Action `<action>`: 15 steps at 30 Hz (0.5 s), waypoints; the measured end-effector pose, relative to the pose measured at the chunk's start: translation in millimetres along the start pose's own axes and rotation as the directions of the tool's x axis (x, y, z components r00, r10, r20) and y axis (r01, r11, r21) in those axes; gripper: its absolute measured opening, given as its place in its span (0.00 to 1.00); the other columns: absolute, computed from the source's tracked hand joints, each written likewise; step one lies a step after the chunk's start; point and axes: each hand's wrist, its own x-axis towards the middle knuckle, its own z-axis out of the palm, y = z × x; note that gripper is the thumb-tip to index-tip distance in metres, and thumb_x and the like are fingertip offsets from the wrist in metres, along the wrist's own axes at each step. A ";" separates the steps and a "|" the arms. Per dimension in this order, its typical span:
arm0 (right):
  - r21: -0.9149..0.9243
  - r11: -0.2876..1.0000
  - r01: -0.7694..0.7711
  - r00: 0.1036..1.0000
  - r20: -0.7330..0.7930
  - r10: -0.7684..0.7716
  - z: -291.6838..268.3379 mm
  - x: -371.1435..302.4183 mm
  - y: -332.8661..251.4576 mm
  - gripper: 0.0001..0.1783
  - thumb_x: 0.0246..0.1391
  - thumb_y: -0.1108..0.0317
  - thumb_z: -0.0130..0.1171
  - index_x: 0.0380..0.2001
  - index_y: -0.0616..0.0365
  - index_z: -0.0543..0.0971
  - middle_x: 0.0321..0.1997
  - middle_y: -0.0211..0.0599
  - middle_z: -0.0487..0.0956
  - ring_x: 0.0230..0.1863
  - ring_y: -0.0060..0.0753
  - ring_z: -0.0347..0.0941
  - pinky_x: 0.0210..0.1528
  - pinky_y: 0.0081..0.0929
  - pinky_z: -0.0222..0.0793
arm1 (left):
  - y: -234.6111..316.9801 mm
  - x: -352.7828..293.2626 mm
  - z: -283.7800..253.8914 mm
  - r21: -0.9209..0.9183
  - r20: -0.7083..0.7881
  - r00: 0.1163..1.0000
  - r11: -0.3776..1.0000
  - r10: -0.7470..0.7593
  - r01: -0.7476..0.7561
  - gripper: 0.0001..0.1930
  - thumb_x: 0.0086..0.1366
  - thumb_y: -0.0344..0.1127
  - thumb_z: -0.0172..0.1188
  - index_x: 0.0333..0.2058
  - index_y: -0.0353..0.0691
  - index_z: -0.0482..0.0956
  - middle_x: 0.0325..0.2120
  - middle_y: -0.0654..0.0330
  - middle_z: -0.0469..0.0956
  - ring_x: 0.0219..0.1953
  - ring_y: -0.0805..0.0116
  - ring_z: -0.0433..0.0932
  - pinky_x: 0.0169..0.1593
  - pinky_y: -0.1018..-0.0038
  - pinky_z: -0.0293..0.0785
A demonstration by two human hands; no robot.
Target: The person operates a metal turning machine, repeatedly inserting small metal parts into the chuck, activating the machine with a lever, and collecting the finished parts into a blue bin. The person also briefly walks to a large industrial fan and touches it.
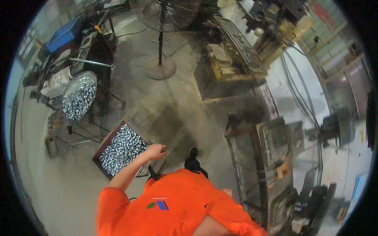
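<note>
My left hand (pixel 156 151) hangs in front of me with its fingers curled in, and no object shows in it. Just left of it, the forearm passes over the corner of a square dark-rimmed bin (pixel 103 152). Many small shiny metal cylinders (pixel 123 149) fill that bin. Of my right hand (pixel 227 192) only a sliver of skin shows beside the orange shirt; its fingers are hidden.
A round tray (pixel 94 78) of similar metal parts stands on a frame at left, below a blue crate (pixel 65 34). A standing fan (pixel 160 47) is ahead. Machinery (pixel 224 74) and a metal cabinet (pixel 246 157) line the right side.
</note>
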 end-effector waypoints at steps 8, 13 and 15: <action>0.119 0.913 0.390 0.916 0.050 -0.398 -121.5 289.7 -337.0 0.10 0.42 0.73 0.52 0.29 0.67 0.75 0.18 0.35 0.74 0.17 0.25 0.68 0.17 0.20 0.62 | 38.5 83.6 -25.6 -0.272 -0.130 0.971 0.949 -0.199 0.157 0.18 0.54 0.41 0.52 0.42 0.39 0.73 0.28 0.52 0.77 0.33 0.55 0.75 0.37 0.65 0.70; 0.410 0.789 0.457 0.809 0.178 -0.561 -119.8 344.8 -568.0 0.11 0.45 0.73 0.51 0.33 0.65 0.76 0.23 0.37 0.76 0.21 0.25 0.72 0.22 0.19 0.66 | 40.0 122.8 -53.0 -0.414 -0.218 0.898 0.869 -0.382 0.269 0.19 0.55 0.42 0.52 0.43 0.40 0.72 0.27 0.53 0.78 0.31 0.54 0.76 0.37 0.66 0.71; 0.495 0.715 0.494 0.742 0.189 -0.644 -113.7 377.3 -631.0 0.11 0.47 0.71 0.51 0.33 0.64 0.77 0.24 0.37 0.77 0.22 0.26 0.73 0.23 0.19 0.68 | 27.4 142.9 -65.6 -0.405 -0.223 0.879 0.860 -0.421 0.309 0.19 0.55 0.43 0.52 0.44 0.40 0.72 0.28 0.52 0.77 0.32 0.54 0.75 0.37 0.65 0.70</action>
